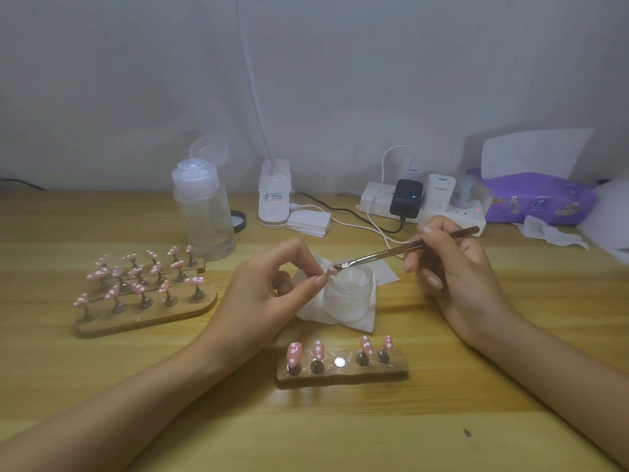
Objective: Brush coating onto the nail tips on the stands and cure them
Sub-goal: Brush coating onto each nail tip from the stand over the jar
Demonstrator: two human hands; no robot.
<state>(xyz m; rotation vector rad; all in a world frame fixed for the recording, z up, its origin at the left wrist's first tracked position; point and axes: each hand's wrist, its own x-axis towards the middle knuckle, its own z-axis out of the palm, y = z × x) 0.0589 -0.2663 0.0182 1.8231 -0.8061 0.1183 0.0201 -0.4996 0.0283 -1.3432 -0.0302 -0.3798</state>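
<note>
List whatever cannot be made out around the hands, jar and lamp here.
Head view only.
- Nail tip pinched by the left hand: mostly hidden by its fingertips; too small to judge coating.
- Brush in the right hand: bristles too small to tell whether loaded.
- Jar: frosted wall hides the fill level.
- Lamp base label: blurred, unreadable.
- Lamp neck: cut off by the top edge.

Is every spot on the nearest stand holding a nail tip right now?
No, the middle spot of the near stand shows only a bare silver disc, with two nail tips on either side.
</note>
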